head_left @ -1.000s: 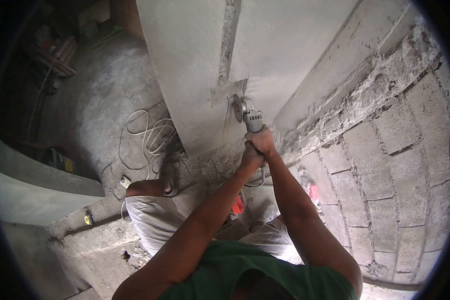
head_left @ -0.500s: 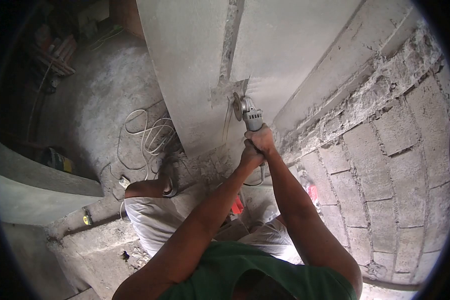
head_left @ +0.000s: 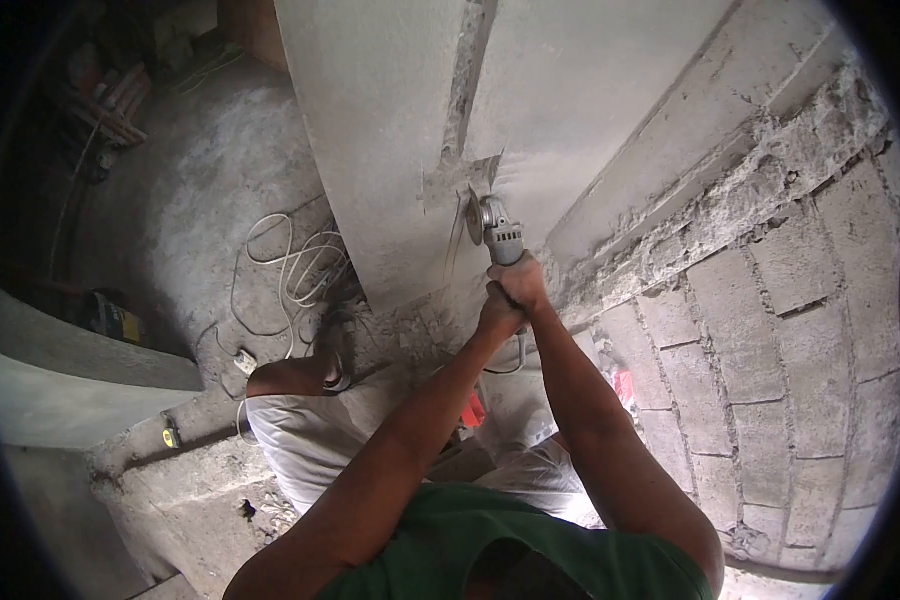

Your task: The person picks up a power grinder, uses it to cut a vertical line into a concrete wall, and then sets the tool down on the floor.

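Observation:
An angle grinder [head_left: 505, 238] with a grey body points up and away from me, its disc [head_left: 475, 216] edge-on at the plastered wall [head_left: 390, 130]. My left hand [head_left: 501, 308] is wrapped round the rear of the grinder. Just ahead of it, my right hand [head_left: 520, 277] grips the body behind the vents. The disc is beside a cut line in the wall, below a roughly square scored patch [head_left: 455, 182] and a vertical chased groove [head_left: 465, 80]. Whether the disc touches the wall is hard to tell.
A coiled pale cable [head_left: 288, 262] and a socket block [head_left: 245, 362] lie on the floor at left. A yellow and black tape measure [head_left: 171, 436] is lower left. Bare block wall [head_left: 780, 400] stands at right. A red object [head_left: 473, 410] shows between my arms.
Both hands and the grinder have shifted very slightly left in view. The grip and the disc's place by the cut look nearly the same.

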Demonstrator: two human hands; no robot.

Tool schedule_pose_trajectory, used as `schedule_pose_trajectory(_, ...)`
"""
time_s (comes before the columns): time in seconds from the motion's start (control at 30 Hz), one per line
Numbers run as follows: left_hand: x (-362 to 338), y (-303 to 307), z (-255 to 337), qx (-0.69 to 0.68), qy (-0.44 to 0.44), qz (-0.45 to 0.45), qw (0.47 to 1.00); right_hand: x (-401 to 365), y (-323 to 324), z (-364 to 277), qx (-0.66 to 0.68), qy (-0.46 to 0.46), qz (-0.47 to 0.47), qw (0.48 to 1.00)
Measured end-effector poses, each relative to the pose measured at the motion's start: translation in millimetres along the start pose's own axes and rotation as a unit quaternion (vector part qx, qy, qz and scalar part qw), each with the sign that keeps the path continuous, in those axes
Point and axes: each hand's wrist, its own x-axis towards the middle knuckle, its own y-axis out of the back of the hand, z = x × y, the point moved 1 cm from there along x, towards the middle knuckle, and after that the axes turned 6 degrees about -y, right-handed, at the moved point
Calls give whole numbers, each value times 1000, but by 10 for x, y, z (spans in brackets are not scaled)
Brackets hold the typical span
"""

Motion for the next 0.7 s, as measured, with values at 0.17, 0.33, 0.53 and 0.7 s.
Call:
schedule_pose_trajectory(0.17, -20, 6, -3, 18, -33, 21, 999, -82, 11, -35, 7, 9, 16, 1000)
schedule_pose_trajectory(0.33, -14, -11, -68, -5, 17, 27, 999, -116, 4, -59, -1, -9, 1, 1000)
schedule_pose_trajectory(0.53, -71, 20, -23, -58, 44, 21, 997, -129, -12, -65, -27, -23, -7, 999)
schedule_pose_trajectory(0.7, -214, 15, -82, -98, 87, -3, 991, -107, -189, 189, -53, -53, -46, 996)
